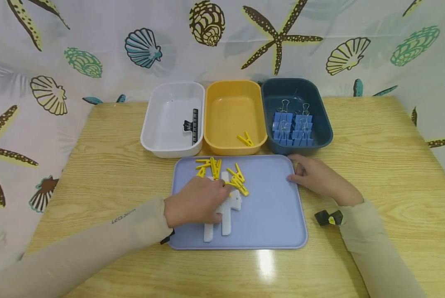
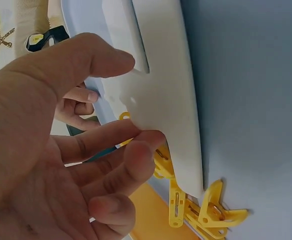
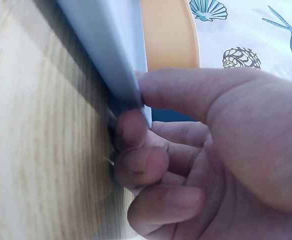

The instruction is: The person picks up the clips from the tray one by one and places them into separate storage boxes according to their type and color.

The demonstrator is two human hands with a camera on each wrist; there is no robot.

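My left hand (image 1: 198, 200) reaches over a white long-bar clip (image 2: 178, 95) lying on the lavender tray (image 1: 270, 215). Its thumb and bent index finger are on opposite sides of the clip's tab and grip it there; the hand hides part of the clip from above. Beside it lies a second white long-bar clip (image 1: 226, 223), its tab to the right. Yellow clothespins (image 1: 239, 185) are scattered near the fingertips. At the tray's upper right corner, my right hand (image 1: 315, 176) pinches the rim, thumb above and fingers curled beneath in the right wrist view.
Behind the tray stand a white bin (image 1: 162, 120) with a black long-bar clip (image 1: 195, 124), a yellow bin (image 1: 233, 111) with a yellow clothespin (image 1: 246, 139), and a dark blue bin (image 1: 321, 120) with blue binder clips (image 1: 302, 124). A patterned curtain (image 1: 222, 54) hangs behind the wooden table (image 1: 386, 165).
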